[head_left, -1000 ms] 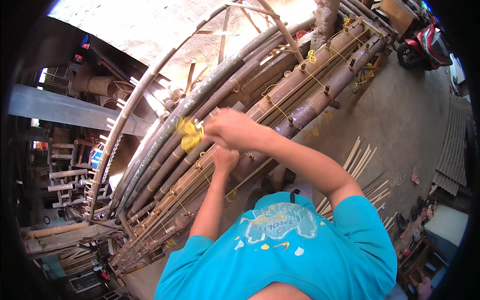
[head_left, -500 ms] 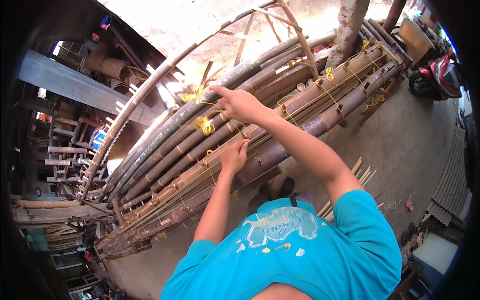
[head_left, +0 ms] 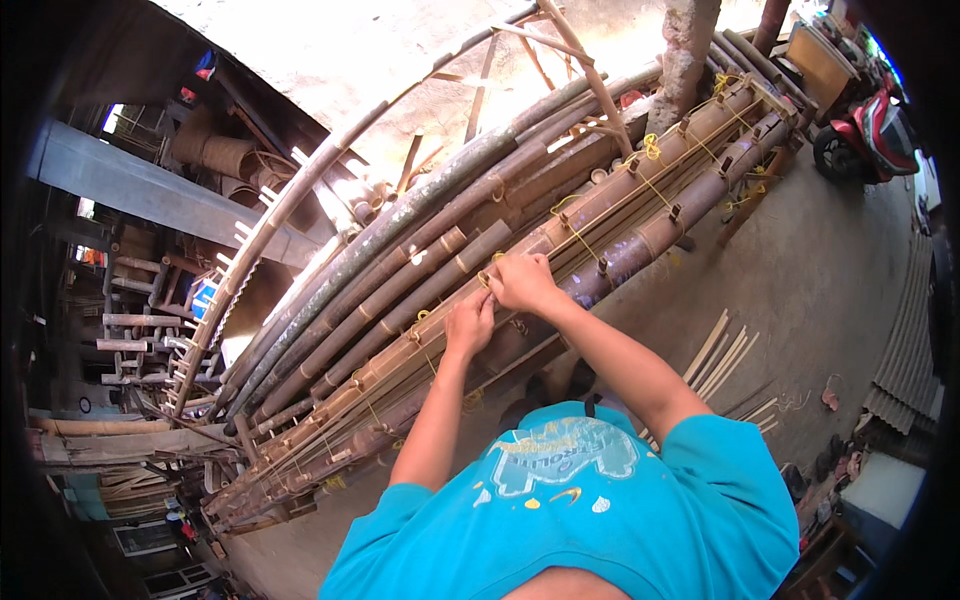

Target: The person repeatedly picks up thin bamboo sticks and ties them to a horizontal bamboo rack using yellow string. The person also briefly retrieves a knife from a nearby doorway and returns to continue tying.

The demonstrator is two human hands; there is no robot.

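My two hands meet over the near bamboo frame, which has two long thick poles (head_left: 640, 240) set with short pegs. Thin bamboo strips (head_left: 590, 262) lie lengthwise between the poles, crossed by yellow string (head_left: 578, 236) at intervals. My left hand (head_left: 470, 322) is closed, its thumb and fingertips pinched at the string beside the far pole. Just right of it, my right hand (head_left: 524, 283) is curled closed around the string, and a little yellow shows at its fingers. The exact knot or loop is hidden by my fingers.
Dark bamboo poles (head_left: 420, 250) lie behind the frame, under a curved pegged bamboo rail (head_left: 270, 235). A concrete post (head_left: 684, 65) stands at the far right, near a red motorbike (head_left: 880, 135). Loose pale strips (head_left: 722, 360) lie on the floor (head_left: 800, 290) to my right.
My right hand has come down and nearer from above the back poles, closing beside the left. The yellow bundle that hung by the dark poles no longer shows there. My left hand has barely moved.
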